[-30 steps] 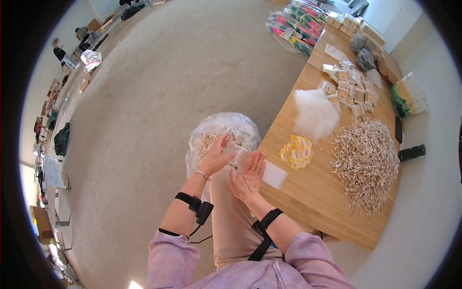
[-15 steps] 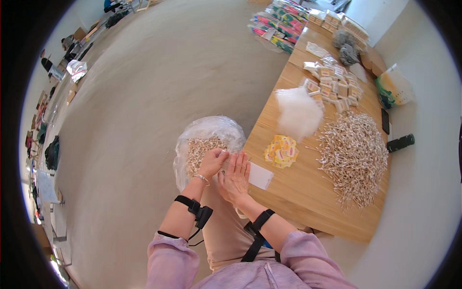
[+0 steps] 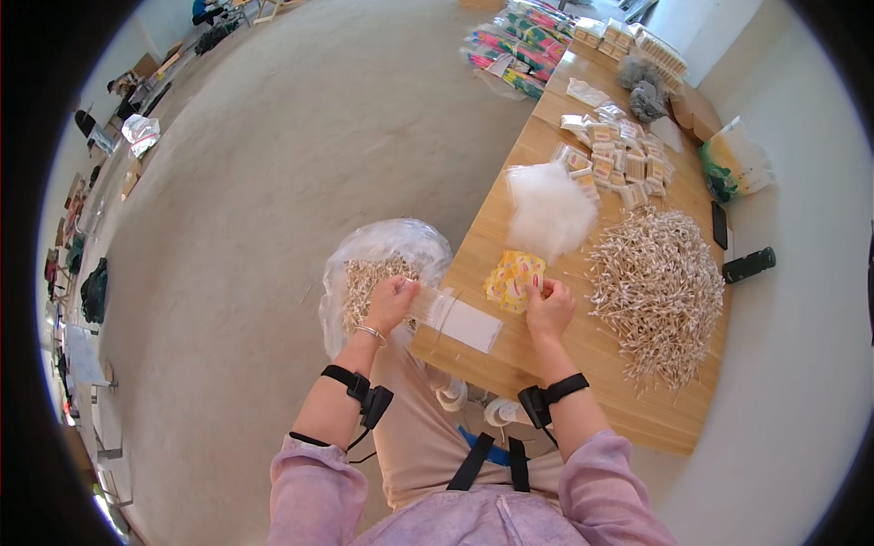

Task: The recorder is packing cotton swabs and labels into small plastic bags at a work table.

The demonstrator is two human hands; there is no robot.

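Observation:
My left hand (image 3: pixel 391 308) is closed on the end of a small clear plastic bag (image 3: pixel 431 308) at the table's near-left corner. A blank white card (image 3: pixel 472 328) lies against the bag's other end; whether it sits inside cannot be made out. My right hand (image 3: pixel 551 311) is at the right edge of a pile of yellow printed cards (image 3: pixel 510 277), thumb and fingers pinched on a card there. Below my left hand, a large clear bag (image 3: pixel 339 264) holds many loose cotton swabs (image 3: pixel 369 287).
On the wooden table (image 3: pixel 583 405) lie a big heap of cotton swabs (image 3: pixel 660 296), a stack of clear bags (image 3: pixel 551 214) and several filled packs (image 3: pixel 619 155). A black cylinder (image 3: pixel 749 265) and a phone (image 3: pixel 719 226) are by the wall. Colourful packages (image 3: pixel 514 50) are piled beyond.
My right hand has left the clear bag and moved right to the yellow cards, pinching one. My left hand keeps hold of the bag, which now shows beside the white card.

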